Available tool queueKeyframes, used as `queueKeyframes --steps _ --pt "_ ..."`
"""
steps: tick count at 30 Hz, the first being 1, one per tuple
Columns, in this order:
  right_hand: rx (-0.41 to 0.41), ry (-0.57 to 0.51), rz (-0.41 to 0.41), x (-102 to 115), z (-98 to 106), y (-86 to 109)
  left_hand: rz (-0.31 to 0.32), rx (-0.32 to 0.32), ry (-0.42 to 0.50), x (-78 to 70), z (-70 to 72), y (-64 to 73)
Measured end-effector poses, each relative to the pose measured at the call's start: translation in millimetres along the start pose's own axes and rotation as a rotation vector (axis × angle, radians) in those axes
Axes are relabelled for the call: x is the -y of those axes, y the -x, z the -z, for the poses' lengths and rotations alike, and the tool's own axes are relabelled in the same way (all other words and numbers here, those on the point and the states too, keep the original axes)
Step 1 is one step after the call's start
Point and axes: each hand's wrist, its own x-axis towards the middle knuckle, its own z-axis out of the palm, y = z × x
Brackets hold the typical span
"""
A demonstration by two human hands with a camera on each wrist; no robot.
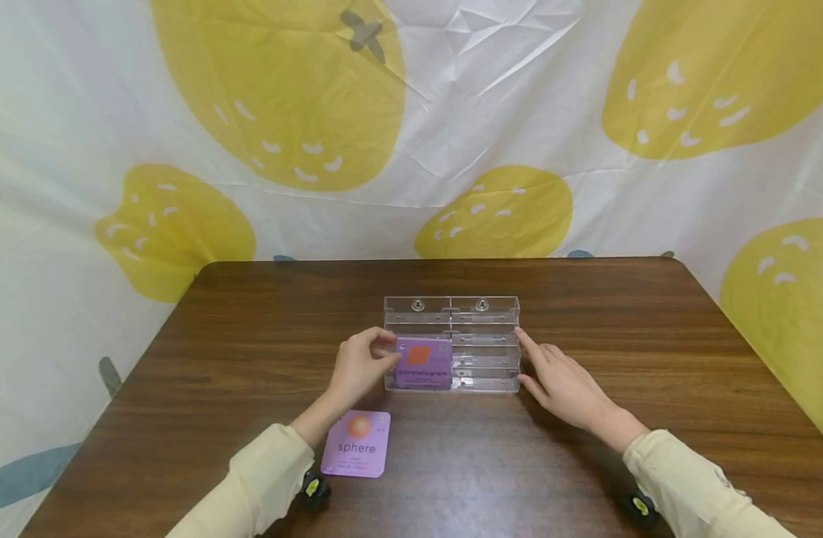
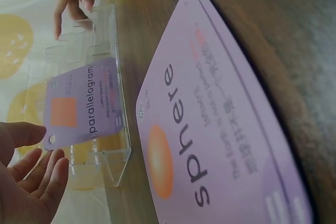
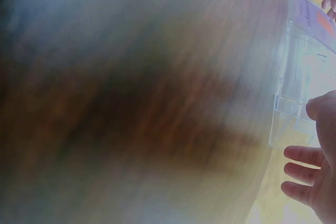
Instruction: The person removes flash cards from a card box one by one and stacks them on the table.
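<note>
A purple "parallelogram" card [image 1: 423, 363] with an orange shape stands in the front left pocket of a clear tiered plastic card holder [image 1: 485, 383]. My left hand [image 1: 362, 362] pinches it at its left edge, near the punched hole, between thumb and fingers. At the holder's right side, my right hand [image 1: 569, 385] rests with extended fingers, the index fingertip higher up and the thumb near the front corner. A purple "sphere" card [image 2: 184, 114], on top of another card, lies flat on the table in front of the left forearm.
The brown wooden table [image 1: 505, 463] has rounded far corners, and a white cloth [image 1: 492, 90] with yellow fruit prints hangs behind it. Several tiers of the holder's right column [image 1: 485, 351] hold no cards. Dark wrist cameras [image 1: 313, 489] sit under both sleeves.
</note>
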Motion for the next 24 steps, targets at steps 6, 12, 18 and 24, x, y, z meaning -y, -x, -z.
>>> queueKeyframes --steps 6,12,18,24 --pt "0.005 0.001 -0.004 0.1 0.0 0.4 -0.006 -0.007 -0.002 -1.1 -1.7 -2.9" --pt "0.007 0.002 -0.009 -0.6 -1.4 0.5 -0.002 -0.009 -0.006 -0.5 -2.6 -4.7" --pt "0.007 -0.004 -0.013 -0.5 -1.3 0.3 -0.005 -0.012 -0.023 1.6 -3.8 -8.0" --pt "0.008 -0.004 -0.013 -0.4 -1.5 0.4 -0.015 -0.007 -0.034 3.8 -3.5 -12.1"
